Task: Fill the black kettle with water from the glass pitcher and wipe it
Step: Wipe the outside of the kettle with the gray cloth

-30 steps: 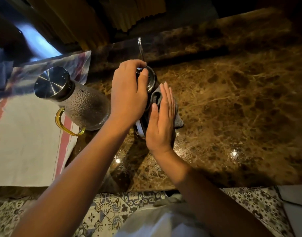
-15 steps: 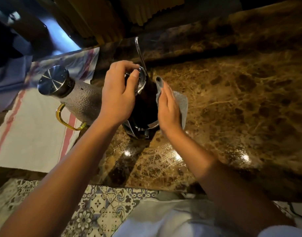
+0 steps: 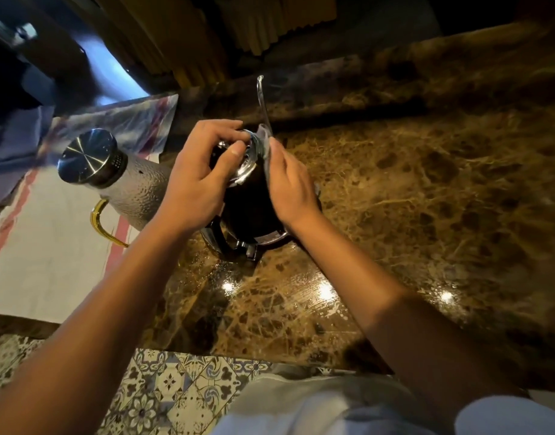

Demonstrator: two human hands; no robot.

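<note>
The black kettle (image 3: 249, 204) stands upright on the brown marble counter (image 3: 411, 189), its thin metal spout (image 3: 261, 95) pointing away from me. My left hand (image 3: 197, 177) grips the kettle's shiny lid from the left. My right hand (image 3: 288, 186) presses a grey cloth (image 3: 265, 142) flat against the kettle's right side, up near the lid; most of the cloth is hidden under the palm. The glass pitcher (image 3: 135, 186), with a steel lid and gold handle, stands just left of the kettle, behind my left wrist.
A white towel with red stripes (image 3: 43, 246) lies on the counter at the left, under the pitcher. The counter's front edge runs near my body, with patterned floor tiles (image 3: 163, 384) below. A raised marble ledge (image 3: 364, 86) backs the counter.
My right hand and the cloth have slid up the kettle's right side toward the lid. My left hand has kept its hold on the lid. The pitcher has not moved.
</note>
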